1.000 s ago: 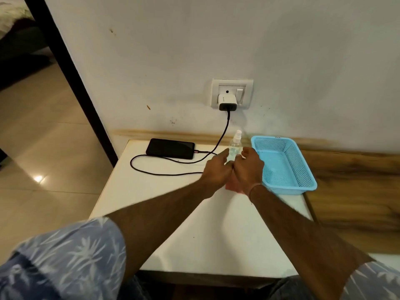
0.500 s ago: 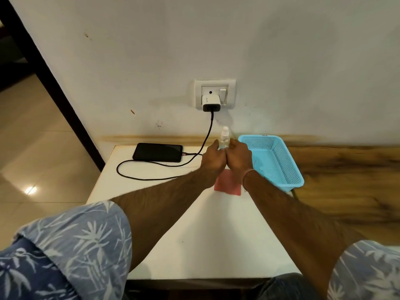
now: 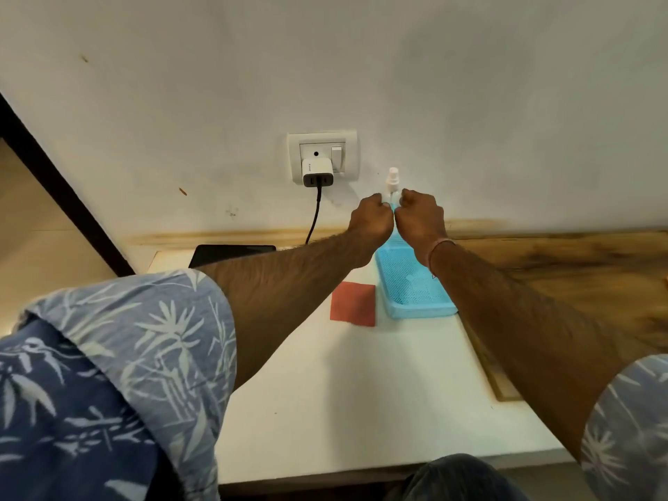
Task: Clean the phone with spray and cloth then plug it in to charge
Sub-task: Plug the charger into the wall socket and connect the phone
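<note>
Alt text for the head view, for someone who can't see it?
The left hand and right hand grip a spray bottle near the wall. A red cloth, blue basket and phone lie on the table; a charger sits in the socket.

I am seeing a light blue plastic mesh tray [image 3: 419,313] sitting on the white tabletop [image 3: 343,392], close to its right edge. A brown wood-grain surface [image 3: 578,269] is running alongside, below the scuffed white wall [image 3: 470,85].
</note>
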Demonstrator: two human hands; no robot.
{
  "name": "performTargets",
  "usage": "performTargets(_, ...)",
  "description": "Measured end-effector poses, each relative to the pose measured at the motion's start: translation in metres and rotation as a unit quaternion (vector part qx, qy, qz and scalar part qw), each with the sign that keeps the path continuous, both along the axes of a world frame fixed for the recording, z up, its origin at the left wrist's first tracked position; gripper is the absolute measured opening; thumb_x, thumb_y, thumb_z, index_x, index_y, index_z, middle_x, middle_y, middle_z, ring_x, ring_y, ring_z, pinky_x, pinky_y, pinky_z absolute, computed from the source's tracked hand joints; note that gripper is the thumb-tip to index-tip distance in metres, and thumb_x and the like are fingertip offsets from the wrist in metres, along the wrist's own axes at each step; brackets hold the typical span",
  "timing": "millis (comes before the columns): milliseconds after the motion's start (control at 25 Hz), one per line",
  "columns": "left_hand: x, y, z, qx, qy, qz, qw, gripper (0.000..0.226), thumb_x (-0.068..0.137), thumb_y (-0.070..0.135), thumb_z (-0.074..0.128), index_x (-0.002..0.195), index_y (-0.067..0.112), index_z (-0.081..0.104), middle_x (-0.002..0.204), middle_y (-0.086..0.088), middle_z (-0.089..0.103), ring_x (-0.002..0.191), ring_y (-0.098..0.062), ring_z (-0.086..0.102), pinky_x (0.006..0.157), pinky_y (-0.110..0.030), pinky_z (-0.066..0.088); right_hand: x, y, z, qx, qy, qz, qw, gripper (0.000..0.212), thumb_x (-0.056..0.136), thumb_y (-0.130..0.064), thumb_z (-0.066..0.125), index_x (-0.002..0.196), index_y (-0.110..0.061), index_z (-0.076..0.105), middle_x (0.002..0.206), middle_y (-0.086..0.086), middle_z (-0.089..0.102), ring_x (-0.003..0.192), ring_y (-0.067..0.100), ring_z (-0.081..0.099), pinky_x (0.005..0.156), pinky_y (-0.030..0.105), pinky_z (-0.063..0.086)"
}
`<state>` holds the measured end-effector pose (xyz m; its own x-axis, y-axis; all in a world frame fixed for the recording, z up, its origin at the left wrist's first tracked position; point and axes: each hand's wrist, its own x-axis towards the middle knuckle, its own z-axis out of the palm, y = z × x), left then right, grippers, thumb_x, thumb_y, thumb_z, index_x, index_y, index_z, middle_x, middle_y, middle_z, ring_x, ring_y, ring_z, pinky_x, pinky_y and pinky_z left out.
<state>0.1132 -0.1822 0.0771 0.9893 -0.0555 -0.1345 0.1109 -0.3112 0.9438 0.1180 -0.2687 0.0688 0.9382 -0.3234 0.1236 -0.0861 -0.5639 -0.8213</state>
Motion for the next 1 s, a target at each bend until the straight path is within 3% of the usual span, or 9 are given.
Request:
performTargets(120,0.006,-0.001,-0.011,0.060,0.002,-0.016,0.998,0.034,0.109,0.019,0.041,0.135,0.004,0.057,0.132,-0.015,0.063,0.116,-0.031,0.062,0.105,-0.039,0.050,0.001,-0.013,-0.020,0.003,0.007,0.007,1.000,0.024,0.093,-0.011,0.058,0.116,-0.010,0.066,0.112,0.011,0.069,0.097,0.029,0.063,0.092,0.041,0.053)
performTargets(240,0.009,0.002,-0.026,0.122,0.000,-0.035,0.992,0.031,0.106,0.014,0.046,0.130,0.003,0.062,0.126,-0.018,0.066,0.113,-0.034,0.064,0.099,-0.039,0.052,0.005,-0.019,-0.041,0.004,0.031,0.019,0.999,0.026,0.093,-0.007,0.053,0.115,-0.011,0.067,0.110,0.011,0.069,0.097,0.028,0.064,0.088,0.040,0.055)
performTargets(400,0.008,0.006,-0.046,0.170,-0.023,-0.059,0.983,0.028,0.102,0.007,0.046,0.120,0.002,0.067,0.120,-0.018,0.068,0.111,-0.035,0.064,0.087,-0.036,0.052,0.007,-0.024,-0.066,0.000,0.068,0.019,0.998,0.035,0.098,-0.010,0.046,0.130,-0.012,0.059,0.127,0.009,0.063,0.113,0.028,0.060,0.101,0.039,0.048)
performTargets(640,0.008,0.002,-0.057,0.169,-0.046,-0.070,0.982,0.034,0.104,0.011,0.048,0.134,0.013,0.063,0.133,-0.010,0.066,0.117,-0.030,0.062,0.102,-0.041,0.052,0.009,-0.028,-0.076,-0.001,0.053,0.025,0.998,0.037,0.099,-0.011,0.046,0.135,-0.015,0.055,0.132,0.005,0.061,0.119,0.026,0.057,0.106,0.038,0.044)
performTargets(880,0.009,0.012,-0.055,0.134,-0.050,-0.072,0.987,0.034,0.103,0.012,0.050,0.134,0.012,0.063,0.134,-0.007,0.065,0.121,-0.025,0.060,0.090,-0.025,0.044,0.002,-0.027,-0.064,0.035,0.063,0.012,0.997,0.050,0.097,-0.005,0.044,0.146,-0.013,0.038,0.146,0.008,0.047,0.132,0.028,0.046,0.110,0.042,0.040)
performTargets(1000,0.002,0.030,-0.055,0.149,-0.062,-0.028,0.986,0.033,0.099,0.010,0.056,0.130,0.011,0.066,0.131,-0.007,0.067,0.119,-0.022,0.062,0.090,-0.021,0.043,-0.013,-0.022,-0.046,0.085,-0.011,-0.033,0.996,0.053,0.090,0.000,0.051,0.140,-0.014,0.045,0.140,0.007,0.053,0.126,0.024,0.052,0.103,0.033,0.046)
